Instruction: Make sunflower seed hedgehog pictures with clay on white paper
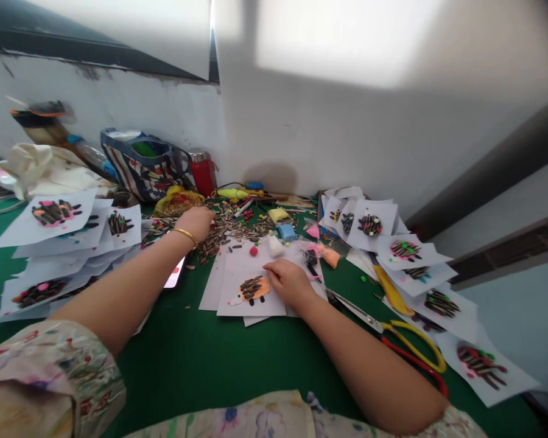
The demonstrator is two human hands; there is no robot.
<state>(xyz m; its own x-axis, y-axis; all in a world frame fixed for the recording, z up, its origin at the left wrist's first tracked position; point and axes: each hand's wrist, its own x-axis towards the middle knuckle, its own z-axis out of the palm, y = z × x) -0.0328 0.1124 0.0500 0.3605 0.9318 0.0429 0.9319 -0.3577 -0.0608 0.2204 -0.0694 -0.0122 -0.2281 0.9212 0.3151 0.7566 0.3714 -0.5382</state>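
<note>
My left hand (195,223) reaches over the pile of striped sunflower seeds (251,230), its fingers curled down at the pile's left side. Whatever its fingertips hold is hidden. My right hand (291,283) rests at the right edge of a white sheet (231,264), thumb and forefinger drawn together; anything between them is too small to make out. On that sheet lies a hedgehog figure (254,289) with an orange clay body, a white pointed face, a pink nose, dark feet and several seeds stuck on its back. Small lumps of red clay (254,250) and white clay (275,246) sit above it.
Blue clay (287,232) and bagged orange clay (331,257) lie behind my right hand. Large scissors (393,331) rest beside my right forearm. Finished seed pictures are stacked left (84,261) and right (442,304). A phone (174,275), red flask (203,173) and bag (148,167) stand left.
</note>
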